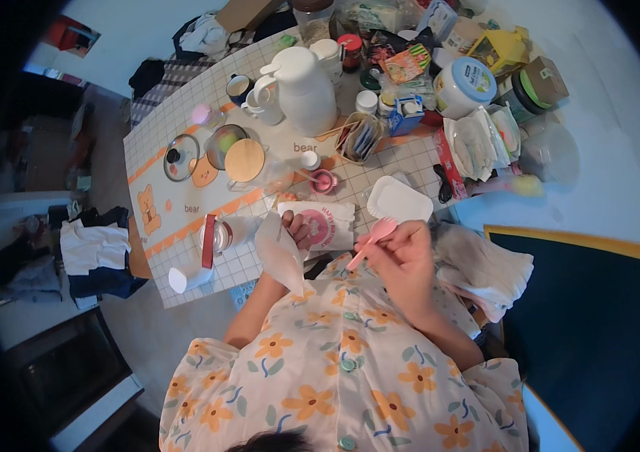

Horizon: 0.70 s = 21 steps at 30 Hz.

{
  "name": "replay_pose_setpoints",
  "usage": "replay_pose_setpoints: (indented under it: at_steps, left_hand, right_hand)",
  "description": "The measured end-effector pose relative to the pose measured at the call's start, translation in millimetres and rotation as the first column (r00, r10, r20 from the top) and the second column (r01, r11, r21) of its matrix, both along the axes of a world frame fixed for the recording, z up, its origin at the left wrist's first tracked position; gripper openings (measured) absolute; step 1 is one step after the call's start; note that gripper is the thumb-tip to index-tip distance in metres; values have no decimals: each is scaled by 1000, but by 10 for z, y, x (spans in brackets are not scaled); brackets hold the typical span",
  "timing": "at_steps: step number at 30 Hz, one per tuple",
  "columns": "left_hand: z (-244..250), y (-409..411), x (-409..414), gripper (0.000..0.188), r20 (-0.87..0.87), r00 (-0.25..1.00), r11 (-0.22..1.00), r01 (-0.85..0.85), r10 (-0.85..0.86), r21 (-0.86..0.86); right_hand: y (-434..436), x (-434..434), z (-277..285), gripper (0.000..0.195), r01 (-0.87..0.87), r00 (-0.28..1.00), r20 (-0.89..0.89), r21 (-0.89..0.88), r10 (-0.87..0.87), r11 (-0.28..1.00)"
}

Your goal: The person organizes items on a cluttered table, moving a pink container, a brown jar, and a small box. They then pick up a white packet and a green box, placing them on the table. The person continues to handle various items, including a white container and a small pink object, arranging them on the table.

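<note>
In my right hand (pixel 407 268) is a small pink plastic fork (pixel 379 234), pinched by its handle with the head tilted up and away from me. My left hand (pixel 296 229) grips a translucent whitish plastic bag (pixel 279 251), which hangs toward my lap; whether anything is inside I cannot tell. Beyond my hands, a white packet with pink printing (pixel 334 226) lies at the table's near edge. A white tray-like plate with a scalloped rim (pixel 402 199) rests just past my right hand.
A jar with a red handle (pixel 210 240) and a white cup (pixel 187 278) stand left on the table (pixel 244 257). Farther back are a white thermal jug (pixel 303 93), a glass lid (pixel 180 158) and a pink lidded container (pixel 323 181). Packets and tubs crowd the right. A cloth (pixel 484 263) hangs at right.
</note>
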<state>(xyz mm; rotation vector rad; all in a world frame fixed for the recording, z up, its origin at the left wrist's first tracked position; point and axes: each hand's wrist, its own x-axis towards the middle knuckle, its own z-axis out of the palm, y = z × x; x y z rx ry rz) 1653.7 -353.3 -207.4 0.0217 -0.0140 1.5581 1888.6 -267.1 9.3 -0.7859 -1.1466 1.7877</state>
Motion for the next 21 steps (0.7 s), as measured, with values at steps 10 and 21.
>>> replay_pose_setpoints:
  at_steps: [10, 21]
  left_hand:
    - [-75, -639, 77, 84, -188, 962, 792, -270, 198, -548]
    - [-290, -1701, 132, 54, -378, 901, 673, -414, 211, -612]
  right_hand:
    - [142, 152, -699, 41, -43, 955, 266, -312, 131, 949]
    - [142, 176, -1408, 23, -176, 861, 396, -356, 319, 918]
